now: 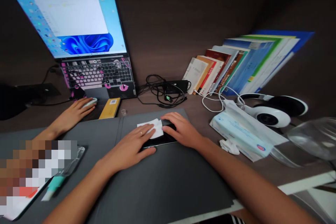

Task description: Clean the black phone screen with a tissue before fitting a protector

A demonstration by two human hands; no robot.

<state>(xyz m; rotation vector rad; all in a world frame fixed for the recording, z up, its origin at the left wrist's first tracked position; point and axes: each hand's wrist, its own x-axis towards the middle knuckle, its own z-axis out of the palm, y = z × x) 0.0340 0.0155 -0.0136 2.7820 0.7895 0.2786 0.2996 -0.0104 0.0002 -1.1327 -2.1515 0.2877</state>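
Note:
On the grey desk mat (168, 182) lies a flat, glossy black smartphone (160, 142), partly covered by hands and tissue. My left hand (135, 141) holds a folded white tissue (157, 129) down on its screen, fingers over the tissue and thumb by the near edge. A ring shows on one finger. My right hand (182, 130) grips the phone's right end, fingers at the far side and thumb bent over the top. Its underside is hidden.
Another person's hand (76, 112) rests on a mouse (90, 102) beside a yellow box (109, 108). Behind are an open laptop (97, 73) and tangled cables (168, 92). At right are books (223, 66), headphones (273, 112), a tissue pack (241, 134) and a crumpled tissue (229, 146).

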